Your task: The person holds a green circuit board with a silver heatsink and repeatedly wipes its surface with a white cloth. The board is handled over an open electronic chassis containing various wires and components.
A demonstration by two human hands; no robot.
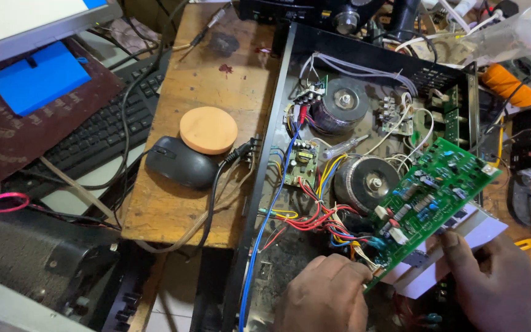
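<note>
So the green circuit board (432, 200) is lifted up at a tilt over the right front part of the open black metal chassis (290, 80), with both hands pinching it by the lower edges. Left hand (324, 295) is curled closed on the board's near-left corner, right hand (493, 276) has fingers closed on the near-right edge, and a pale metal heatsink block (462, 243) sits bolted under the board there.

My take: the board itself is stiff and light, but that heatsink probably makes it lopsided, and the top is packed with little parts that look easy to snap. Edges are the place to grab it. It's also tethered by a tangle of red, yellow and blue wires (311, 215) running left from the board, so it likely won't travel far.

Just behind the board are two round doughnut-shaped transformers (364, 178), wrapped glossy and dark. Left of the chassis is a scuffed wooden table (216, 80) with a smooth black mouse (179, 163) and a flat peach-coloured disc (208, 129). Further left, a black keyboard (109, 126).
</note>
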